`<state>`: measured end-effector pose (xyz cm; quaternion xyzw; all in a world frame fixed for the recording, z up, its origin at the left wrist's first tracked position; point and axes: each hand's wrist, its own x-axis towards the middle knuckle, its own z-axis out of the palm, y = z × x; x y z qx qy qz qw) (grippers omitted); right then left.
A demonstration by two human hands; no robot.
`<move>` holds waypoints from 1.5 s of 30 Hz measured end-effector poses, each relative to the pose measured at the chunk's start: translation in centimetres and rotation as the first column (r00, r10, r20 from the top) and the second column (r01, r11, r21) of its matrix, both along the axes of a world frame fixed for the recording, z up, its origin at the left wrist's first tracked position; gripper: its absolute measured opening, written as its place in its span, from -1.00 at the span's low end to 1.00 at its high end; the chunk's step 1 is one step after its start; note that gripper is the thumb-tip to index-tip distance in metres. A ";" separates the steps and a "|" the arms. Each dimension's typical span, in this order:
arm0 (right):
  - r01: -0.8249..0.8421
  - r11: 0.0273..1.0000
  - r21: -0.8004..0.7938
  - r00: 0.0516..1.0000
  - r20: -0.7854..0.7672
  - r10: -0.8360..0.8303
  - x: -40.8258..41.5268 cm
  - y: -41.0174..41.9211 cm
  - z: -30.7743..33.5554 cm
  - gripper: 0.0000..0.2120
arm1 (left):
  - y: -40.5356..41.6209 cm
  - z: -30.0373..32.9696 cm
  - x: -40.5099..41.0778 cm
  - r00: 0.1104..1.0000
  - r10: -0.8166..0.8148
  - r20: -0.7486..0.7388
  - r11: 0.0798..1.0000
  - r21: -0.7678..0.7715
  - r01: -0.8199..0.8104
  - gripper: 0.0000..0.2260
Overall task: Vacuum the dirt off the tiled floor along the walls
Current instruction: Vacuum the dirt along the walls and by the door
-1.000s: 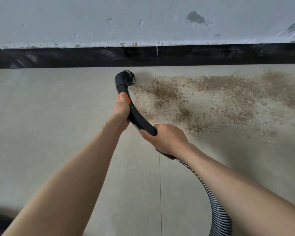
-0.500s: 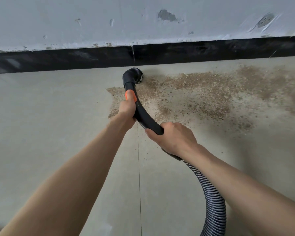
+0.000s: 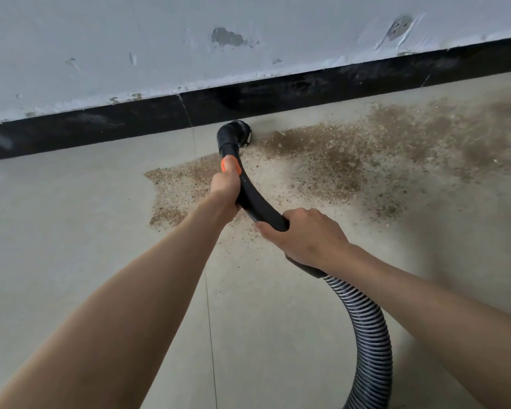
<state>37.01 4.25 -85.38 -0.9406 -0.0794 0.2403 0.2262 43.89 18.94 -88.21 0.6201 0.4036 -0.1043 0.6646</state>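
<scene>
Dirt: brown, granular spread on the tiled floor, densest near the black skirting, thinning toward the viewer. Vacuum nozzle: black, mouth down at the spread's wall-side edge, just beside the skirting, likely to draw in the edge line. Curved black tube with orange collar. Left hand: grip closed round the tube below the collar, apparently steering. Right hand: wrapped round the rear end, seemingly bearing the ribbed hose.

Chipped white wall, black skirting, beige tiles
</scene>
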 end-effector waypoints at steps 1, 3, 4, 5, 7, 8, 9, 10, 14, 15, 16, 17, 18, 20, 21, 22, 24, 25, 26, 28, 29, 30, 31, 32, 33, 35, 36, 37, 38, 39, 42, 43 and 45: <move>0.015 1.000 0.004 1.000 0.001 -0.015 0.0 -0.5 -0.1 -0.49 | -0.6 -0.1 0.3 1.000 -0.015 0.002 1.000 0.005 0.015 -0.68; 0.040 0.999 0.015 0.999 0.006 -0.040 0.0 -1.5 -0.2 -0.50 | -1.9 -0.2 0.9 0.999 -0.045 0.007 0.999 0.018 0.045 -0.65; 0.054 0.998 0.021 0.999 0.009 -0.054 0.0 -2.1 -0.3 -0.50 | -2.6 -0.2 1.2 0.998 -0.060 0.008 0.998 0.025 0.059 -0.65; 0.070 0.997 0.028 0.997 0.011 -0.070 0.0 -2.8 -0.4 -0.50 | -3.4 -0.3 1.5 0.997 -0.072 0.008 0.997 0.028 0.072 -0.65; 0.097 0.995 0.031 0.995 0.014 -0.097 0.1 -4.1 -0.4 -0.50 | -5.0 -0.4 1.9 0.995 -0.094 0.009 0.995 0.025 0.094 -0.65; 0.109 0.994 0.029 0.994 0.016 -0.110 0.1 -4.7 -0.4 -0.50 | -5.9 -0.5 2.1 0.994 -0.108 0.006 0.994 0.027 0.108 -0.66; 0.123 0.992 0.028 0.992 0.019 -0.123 0.1 -5.4 -0.4 -0.51 | -6.6 -0.6 2.3 0.992 -0.124 0.004 0.992 0.028 0.123 -0.66; 0.136 0.990 0.029 0.990 0.022 -0.137 0.1 -6.0 -0.4 -0.51 | -7.3 -0.6 2.4 0.991 -0.136 0.005 0.990 0.027 0.136 -0.65; 0.183 0.982 0.045 0.983 0.018 -0.184 0.4 -8.1 -0.5 -0.51 | -9.8 -0.6 3.4 0.982 -0.188 0.019 0.982 0.032 0.187 -0.66; 0.195 0.980 0.049 0.980 0.019 -0.196 0.5 -8.5 -0.5 -0.51 | -10.4 -0.5 3.6 0.980 -0.198 0.023 0.980 0.037 0.197 -0.66; 0.206 0.977 0.053 0.978 0.021 -0.207 0.7 -8.8 -0.5 -0.51 | -10.9 -0.5 3.9 0.978 -0.207 0.028 0.978 0.039 0.206 -0.67; 0.217 0.974 0.057 0.976 0.020 -0.219 0.8 -9.1 -0.6 -0.51 | -11.3 -0.5 4.2 0.975 -0.221 0.031 0.975 0.040 0.219 -0.67; 0.229 0.971 0.063 0.973 0.017 -0.231 1.0 -9.3 -0.6 -0.52 | -11.7 -0.4 4.5 0.971 -0.236 0.033 0.971 0.044 0.235 -0.66; 0.250 0.964 0.086 0.968 0.007 -0.252 1.5 -9.6 -0.8 -0.51 | -12.3 -0.4 5.1 0.965 -0.259 0.035 0.965 0.052 0.257 -0.65; 0.257 0.961 0.097 0.966 0.003 -0.259 1.7 -9.6 -0.9 -0.51 | -12.4 -0.4 5.4 0.963 -0.266 0.036 0.963 0.055 0.263 -0.64; 0.262 0.959 0.105 0.965 0.000 -0.263 1.9 -9.6 -1.0 -0.51 | -12.5 -0.4 5.6 0.962 -0.272 0.037 0.961 0.057 0.270 -0.63; 0.264 0.958 0.112 0.964 0.002 -0.266 2.3 -9.4 -1.3 -0.51 | -12.2 -0.4 6.0 0.959 -0.280 0.041 0.959 0.061 0.277 -0.64; 0.262 0.958 0.113 0.964 0.006 -0.265 2.5 -9.0 -1.4 -0.51 | -11.9 -0.4 6.2 0.959 -0.280 0.045 0.959 0.064 0.277 -0.65; 0.259 0.959 0.114 0.965 0.013 -0.262 2.7 -8.6 -1.5 -0.51 | -11.5 -0.4 6.3 0.960 -0.275 0.048 0.960 0.068 0.272 -0.66; 0.245 0.963 0.114 0.968 0.025 -0.249 3.1 -7.7 -1.6 -0.51 | -10.5 -0.4 6.5 0.965 -0.259 0.049 0.964 0.077 0.255 -0.67; 0.231 0.967 0.109 0.971 0.026 -0.236 3.3 -7.3 -1.7 -0.51 | -9.9 -0.4 6.5 0.968 -0.248 0.049 0.967 0.078 0.244 -0.67; 0.216 0.971 0.103 0.975 0.022 -0.220 3.4 -6.8 -1.8 -0.51 | -9.3 -0.4 6.4 0.970 -0.237 0.046 0.969 0.079 0.233 -0.67; 0.202 0.974 0.099 0.979 0.014 -0.204 3.4 -6.2 -1.8 -0.50 | -8.5 -0.4 6.3 0.974 -0.224 0.041 0.972 0.082 0.220 -0.67; 0.188 0.977 0.097 0.982 0.005 -0.189 3.3 -5.6 -1.9 -0.50 | -7.7 -0.5 6.0 0.977 -0.210 0.036 0.975 0.085 0.206 -0.68; 0.173 0.980 0.094 0.985 -0.003 -0.174 3.3 -4.9 -1.9 -0.49 | -6.9 -0.5 5.8 0.980 -0.197 0.033 0.977 0.086 0.194 -0.69; 0.145 0.985 0.096 0.989 -0.020 -0.143 3.0 -3.5 -1.9 -0.49 | -5.1 -0.5 5.2 0.985 -0.170 0.029 0.982 0.085 0.167 -0.68; 0.131 0.986 0.104 0.991 -0.028 -0.129 2.9 -2.7 -1.8 -0.49 | -4.1 -0.4 4.9 0.988 -0.154 0.027 0.985 0.084 0.151 -0.67; 0.117 0.986 0.116 0.993 -0.032 -0.114 2.9 -1.8 -1.7 -0.50 | -3.0 -0.3 4.5 0.990 -0.136 0.023 0.987 0.085 0.134 -0.66; 0.103 0.987 0.127 0.994 -0.035 -0.099 2.8 -0.8 -1.6 -0.50 | -1.8 -0.2 4.2 0.993 -0.116 0.018 0.990 0.087 0.114 -0.65; 0.088 0.987 0.137 0.996 -0.039 -0.084 2.7 0.2 -1.6 -0.51 | -0.5 -0.1 3.9 0.995 -0.095 0.014 0.992 0.085 0.093 -0.66; 0.027 0.989 0.145 0.999 -0.048 -0.021 2.0 4.2 -1.3 -0.54 | 3.9 0.2 2.4 0.999 -0.033 0.010 0.997 0.070 0.032 -0.69; 0.002 0.990 0.140 0.999 -0.045 0.005 1.7 5.6 -1.2 -0.54 | 5.5 0.3 1.7 1.000 -0.012 0.007 0.997 0.070 0.011 -0.70; -0.051 0.990 0.130 0.998 -0.033 0.055 1.1 8.2 -0.8 -0.54 | 8.4 0.5 0.4 0.999 0.047 0.004 0.996 0.071 -0.047 -0.72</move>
